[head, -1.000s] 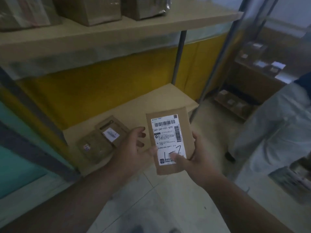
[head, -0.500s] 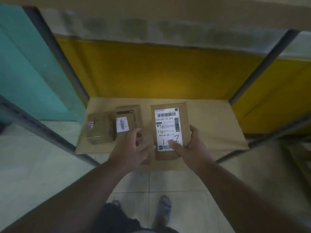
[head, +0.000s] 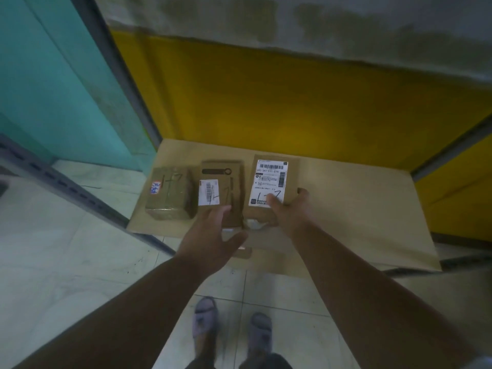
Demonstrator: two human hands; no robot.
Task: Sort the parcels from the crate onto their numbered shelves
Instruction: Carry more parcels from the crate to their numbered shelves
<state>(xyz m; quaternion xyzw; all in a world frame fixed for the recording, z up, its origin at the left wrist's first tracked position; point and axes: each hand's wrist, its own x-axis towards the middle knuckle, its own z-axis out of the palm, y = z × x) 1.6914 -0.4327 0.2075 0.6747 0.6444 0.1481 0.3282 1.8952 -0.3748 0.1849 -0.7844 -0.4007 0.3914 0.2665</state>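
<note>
A brown parcel (head: 271, 182) with a white label marked "1-7" lies flat on the low cardboard-covered shelf (head: 346, 209). My right hand (head: 288, 209) grips its near right corner, thumb on the label. To its left lie a flat brown box (head: 223, 187) with a small white label and a taped brown box (head: 170, 193), both marked "1-7". My left hand (head: 213, 235) hovers open over the near edge of the flat box, fingers spread, holding nothing.
Yellow backing (head: 292, 102) stands behind the shelf, with an upper shelf edge (head: 292, 27) overhead. Grey metal uprights (head: 119, 75) frame the bay, with a teal panel (head: 53, 89) at left. My feet (head: 231, 328) stand on pale floor tiles. The shelf's right half is bare.
The labelled parcel went from held up in both hands down onto the shelf beside the flat box. My left hand has let go of it and opened.
</note>
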